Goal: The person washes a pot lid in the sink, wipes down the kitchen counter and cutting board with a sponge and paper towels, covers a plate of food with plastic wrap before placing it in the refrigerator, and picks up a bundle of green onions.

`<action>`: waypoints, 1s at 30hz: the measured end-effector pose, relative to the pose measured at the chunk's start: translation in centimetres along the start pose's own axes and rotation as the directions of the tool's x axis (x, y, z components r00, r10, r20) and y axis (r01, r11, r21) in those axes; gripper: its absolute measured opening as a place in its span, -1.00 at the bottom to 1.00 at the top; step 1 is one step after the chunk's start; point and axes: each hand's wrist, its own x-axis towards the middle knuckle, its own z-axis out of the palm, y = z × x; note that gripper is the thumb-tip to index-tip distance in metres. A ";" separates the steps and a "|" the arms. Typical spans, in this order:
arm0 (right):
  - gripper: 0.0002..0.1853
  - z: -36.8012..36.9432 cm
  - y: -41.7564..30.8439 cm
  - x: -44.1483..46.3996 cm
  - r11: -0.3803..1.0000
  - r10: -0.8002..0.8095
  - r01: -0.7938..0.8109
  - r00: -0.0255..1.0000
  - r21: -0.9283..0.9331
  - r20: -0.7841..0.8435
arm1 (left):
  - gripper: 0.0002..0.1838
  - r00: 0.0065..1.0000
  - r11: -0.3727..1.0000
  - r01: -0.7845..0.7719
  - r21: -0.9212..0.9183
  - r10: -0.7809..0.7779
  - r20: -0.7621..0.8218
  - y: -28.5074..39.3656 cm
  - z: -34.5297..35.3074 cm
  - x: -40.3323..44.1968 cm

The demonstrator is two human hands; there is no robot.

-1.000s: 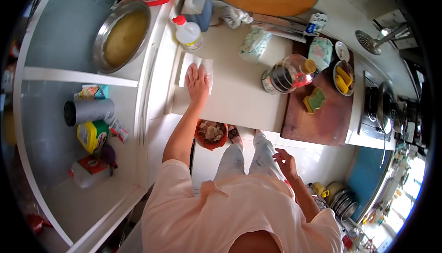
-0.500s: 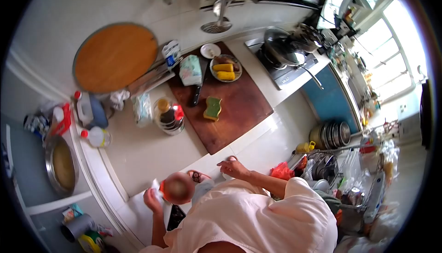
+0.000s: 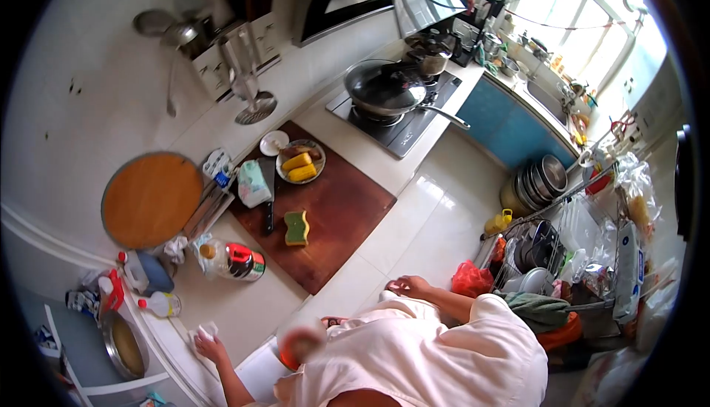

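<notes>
My left hand (image 3: pixel 211 347), at the lower left, is closed on a crumpled white tissue (image 3: pixel 206 330) beside the light counter's edge. My right hand (image 3: pixel 408 286) hangs low in front of my pale shirt, fingers loosely bent and apart, with nothing visible in it. Between the hands lies a round reddish-orange thing (image 3: pixel 290 354), its middle too blurred to name. On the brown board (image 3: pixel 340 211) rest a green and yellow sponge (image 3: pixel 296 229), a knife (image 3: pixel 268 216), a pale packet (image 3: pixel 254 183) and a plate (image 3: pixel 316 175) with yellow corn (image 3: pixel 299 167).
A large dark-labelled bottle (image 3: pixel 240 261) stands left of the board. Behind are a lidded wok (image 3: pixel 384 89) on the stove (image 3: pixel 399 137) and hanging ladles (image 3: pixel 256 108). To the right stands a crowded rack (image 3: pixel 536 251) beside a red bag (image 3: pixel 472 280) and stacked metal pots (image 3: pixel 536 183).
My view has swung, so the board and stove sit further left. My left hand, still with the tissue, is now further from the reddish-orange thing. The right hand's fingers look more bent.
</notes>
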 end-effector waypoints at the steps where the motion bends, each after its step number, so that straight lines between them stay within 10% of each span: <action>1: -0.73 -0.4 2.0 -0.9 0.999 -0.007 0.006 1.000 0.046 0.011 | -0.79 0.999 0.996 -0.022 0.085 0.020 0.027 0.1 0.6 -0.4; 4: -0.66 1.0 11.7 -2.9 0.958 0.032 -0.106 0.962 0.265 0.270 | -0.81 0.970 0.994 -0.063 -0.086 0.041 -0.238 1.0 1.4 -0.7; 7: -0.66 -3.8 14.2 -5.4 0.685 -0.066 -0.286 0.892 0.671 0.447 | -0.88 0.933 0.898 0.347 -0.271 -0.300 0.199 6.2 -2.6 -2.2; 12: -0.66 -14.0 15.3 -8.6 0.373 0.092 -0.338 0.940 0.864 0.328 | -0.85 0.859 0.825 0.179 -0.535 0.134 0.494 20.9 -3.4 -14.3; 13: -0.69 -15.8 15.6 -9.0 0.401 0.220 -0.320 0.943 0.858 0.249 | -0.78 0.573 0.941 0.191 -0.279 0.124 0.810 29.1 -10.5 -13.7; 16: -0.74 -19.3 17.8 -10.0 0.444 0.508 -0.274 0.861 0.853 0.012 | -0.73 0.134 0.853 0.329 -0.406 0.383 0.914 40.8 -12.4 -15.0; 20: -0.84 -16.9 24.1 -10.5 0.366 0.647 -0.108 0.744 0.924 -0.169 | -0.67 -0.109 0.729 0.546 -0.412 0.550 0.828 51.9 -14.5 -14.7; 24: -0.79 -14.3 26.2 -10.0 0.544 0.617 -0.265 0.769 0.796 -0.165 | -0.66 -0.123 0.557 0.646 -0.522 0.752 0.648 62.0 -14.0 -10.4; 28: -0.82 -13.5 26.3 -8.7 0.168 0.427 -0.071 0.904 0.983 -0.008 | -0.78 0.289 0.162 0.539 -0.827 0.886 0.362 76.2 -19.3 -3.1; 30: -0.82 -15.5 27.1 -8.1 0.230 0.396 -0.109 0.918 0.967 0.009 | -0.80 0.416 0.054 0.327 -0.943 0.888 0.196 83.1 -22.1 -0.4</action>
